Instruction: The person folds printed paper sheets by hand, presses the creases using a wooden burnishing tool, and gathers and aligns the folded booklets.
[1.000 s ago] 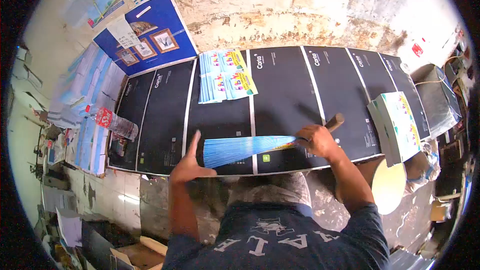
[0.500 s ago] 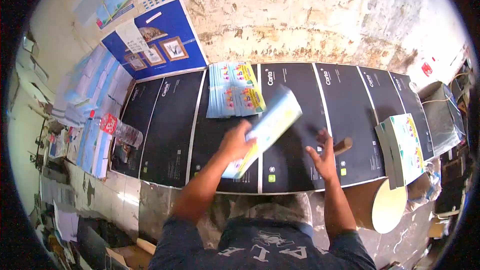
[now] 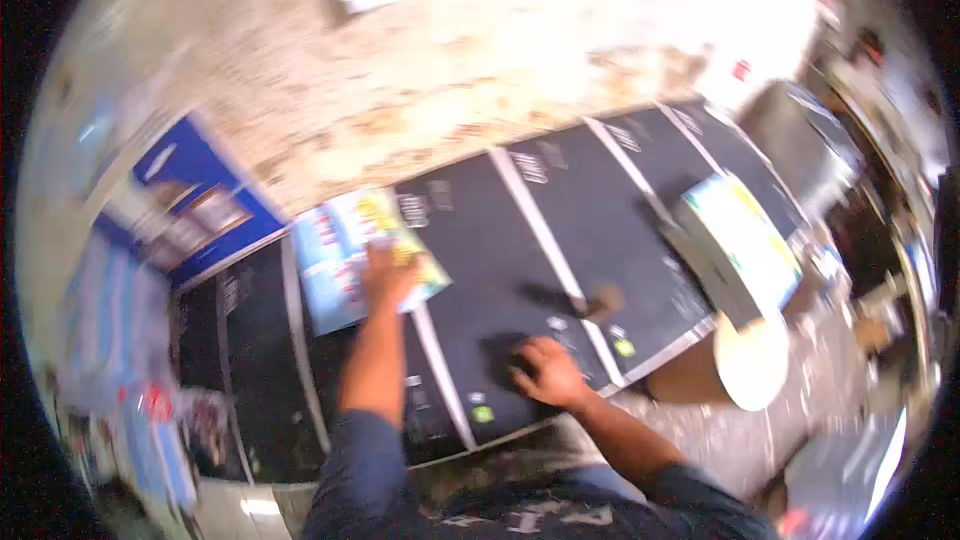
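Note:
Light-blue and yellow printed sheets [image 3: 335,280] lie in a pile on the black-covered table, at the left of the head view. My left hand [image 3: 388,278] rests on top of this pile, its fingers spread over the print. My right hand [image 3: 552,372] is low over the table's front part, fingers loosely bent and apart, holding nothing. Beyond it stands a short brown wooden piece [image 3: 604,302], blurred and apart from the hand. Motion blur hides the fine print.
A thick stack of similar printed sheets [image 3: 745,245] stands at the table's right end. Below it is a round-topped drum [image 3: 752,365]. A blue framed board [image 3: 195,205] leans at the back left, near paper stacks [image 3: 115,320] and a plastic bottle [image 3: 190,408].
My left hand has carried its bundle of printed sheets left onto the pile and let go. The right hand has moved left, away from the wooden piece. The view has turned rightward and tilted.

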{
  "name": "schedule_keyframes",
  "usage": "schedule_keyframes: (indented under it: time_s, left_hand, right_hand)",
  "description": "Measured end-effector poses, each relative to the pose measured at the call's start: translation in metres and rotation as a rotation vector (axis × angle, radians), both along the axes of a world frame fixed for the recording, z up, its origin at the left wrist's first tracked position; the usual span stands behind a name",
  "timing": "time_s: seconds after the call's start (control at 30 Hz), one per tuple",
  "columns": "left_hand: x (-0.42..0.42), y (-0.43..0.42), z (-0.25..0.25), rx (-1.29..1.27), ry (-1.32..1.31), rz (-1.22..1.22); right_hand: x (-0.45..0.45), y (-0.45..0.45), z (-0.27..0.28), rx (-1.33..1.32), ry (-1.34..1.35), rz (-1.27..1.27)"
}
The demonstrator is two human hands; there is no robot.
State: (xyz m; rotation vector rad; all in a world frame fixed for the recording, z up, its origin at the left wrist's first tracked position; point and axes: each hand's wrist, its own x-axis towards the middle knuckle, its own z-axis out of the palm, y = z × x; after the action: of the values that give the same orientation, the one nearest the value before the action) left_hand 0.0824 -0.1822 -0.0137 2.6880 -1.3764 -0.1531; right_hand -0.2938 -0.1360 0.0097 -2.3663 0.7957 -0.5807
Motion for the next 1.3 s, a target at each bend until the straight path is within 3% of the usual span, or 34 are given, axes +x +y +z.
schedule_keyframes:
  time_s: [0.1,0.17,0.23,0.27,0.33,0.37,0.43,0.47,0.53,0.73,0.9,1.3]
  left_hand:
    - [0.003,0.006,0.025,-0.052,0.052,-0.077]
    - [-0.006,0.023,0.050,-0.268,-0.032,-0.051]
    - [-0.008,0.060,0.061,-0.648,-0.087,-0.179]
    - [-0.018,0.086,0.074,-0.653,-0.114,-0.187]
    - [-0.039,0.130,0.081,-0.654,-0.142,-0.200]
    - [-0.048,0.149,0.080,-0.656,-0.126,-0.164]
    - [-0.065,0.185,0.073,-0.662,-0.119,-0.122]
    - [-0.073,0.201,0.066,-0.665,-0.103,-0.137]
    - [-0.093,0.230,0.053,-0.672,-0.093,-0.139]
    - [-0.130,0.291,0.016,-0.535,0.022,0.061]
    - [-0.136,0.305,-0.015,-0.513,-0.015,0.049]
    - [-0.148,0.301,-0.016,-0.503,-0.018,0.084]
  right_hand:
    - [-0.015,-0.004,-0.004,0.109,-0.184,0.150]
    - [-0.056,-0.004,0.075,0.296,-0.205,0.236]
    - [-0.124,-0.027,0.114,0.044,-0.089,-0.049]
    - [-0.166,-0.063,0.114,-0.049,-0.108,-0.162]
    - [-0.226,-0.126,0.136,0.199,0.042,-0.725]
    - [-0.261,-0.150,0.129,-0.089,0.209,-0.761]
    - [-0.304,-0.186,0.115,-0.201,0.429,-0.818]
    - [-0.309,-0.191,0.113,-0.203,0.418,-0.812]
    - [-0.314,-0.201,0.111,-0.120,0.659,-0.804]
    - [-0.333,-0.224,0.096,-0.151,0.620,-0.768]
    - [-0.340,-0.227,0.090,-0.210,0.574,-0.741]
    - [-0.339,-0.225,0.115,-0.142,0.606,-0.666]
